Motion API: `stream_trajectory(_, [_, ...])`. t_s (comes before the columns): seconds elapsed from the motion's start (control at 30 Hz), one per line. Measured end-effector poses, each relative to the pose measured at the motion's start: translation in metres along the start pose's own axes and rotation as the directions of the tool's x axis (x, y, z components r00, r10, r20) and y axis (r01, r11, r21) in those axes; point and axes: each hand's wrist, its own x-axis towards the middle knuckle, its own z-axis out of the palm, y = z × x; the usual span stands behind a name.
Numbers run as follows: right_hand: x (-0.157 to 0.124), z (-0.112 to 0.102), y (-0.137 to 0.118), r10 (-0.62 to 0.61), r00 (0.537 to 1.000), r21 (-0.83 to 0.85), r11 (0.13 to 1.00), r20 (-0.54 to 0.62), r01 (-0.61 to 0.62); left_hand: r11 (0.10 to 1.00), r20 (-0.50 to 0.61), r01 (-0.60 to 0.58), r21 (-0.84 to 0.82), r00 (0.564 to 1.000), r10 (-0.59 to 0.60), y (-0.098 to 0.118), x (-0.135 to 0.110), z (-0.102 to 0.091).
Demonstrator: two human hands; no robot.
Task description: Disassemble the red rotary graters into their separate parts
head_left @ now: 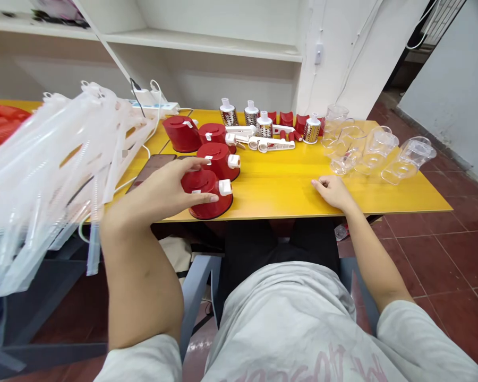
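My left hand (179, 185) reaches around the nearest red plastic base (202, 183), its thumb on the near side and its fingers on the far side. This base has a black bottom rim and a white knob (225, 187) on its right. Just behind it stands a matching red base (216, 158), and two more, a red base (212, 131) and another red base (181, 133), are farther back. My right hand (332, 191) rests near the table's front edge with its fingers curled in. I see nothing in it.
Across the yellow table (279, 185) are metal grater drums (264, 126), white crank handles (271, 144), red pieces (287, 119) and clear plastic housings (376, 148). A pile of clear plastic bags (59, 159), a phone (153, 167) and a power strip (161, 107) lie left.
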Motion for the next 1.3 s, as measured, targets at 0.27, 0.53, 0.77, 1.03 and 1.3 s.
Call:
stream_trajectory(0.27, [-0.003, 0.002, 0.0, 0.011, 1.0, -0.022, 1.0, -0.023, -0.011, 0.999, 0.043, -0.019, 0.038, 0.999, 0.017, 0.005, 0.006, 0.004])
stream_trajectory(0.53, [-0.003, -0.001, 0.002, -0.004, 1.0, 0.029, 1.0, 0.014, 0.003, 0.999, 0.059, -0.033, -0.011, 0.998, 0.034, 0.004, 0.006, 0.004])
stream_trajectory(0.77, [0.0, 0.0, 0.003, -0.004, 0.999, 0.058, 0.998, 0.032, 0.002, 0.999, 0.073, -0.013, -0.035, 0.997, 0.016, -0.015, 0.007, 0.007])
stream_trajectory(1.03, [-0.012, -0.032, -0.009, -0.046, 0.988, 0.091, 0.995, 0.147, 0.033, 0.997, 0.087, 0.057, -0.051, 0.995, -0.053, -0.018, 0.012, 0.005])
stream_trajectory(1.3, [-0.02, -0.082, -0.006, -0.081, 0.803, -0.02, 0.996, -0.59, 0.086, 0.989, -0.097, -0.145, -0.026, 0.985, 0.142, 0.013, -0.001, -0.004])
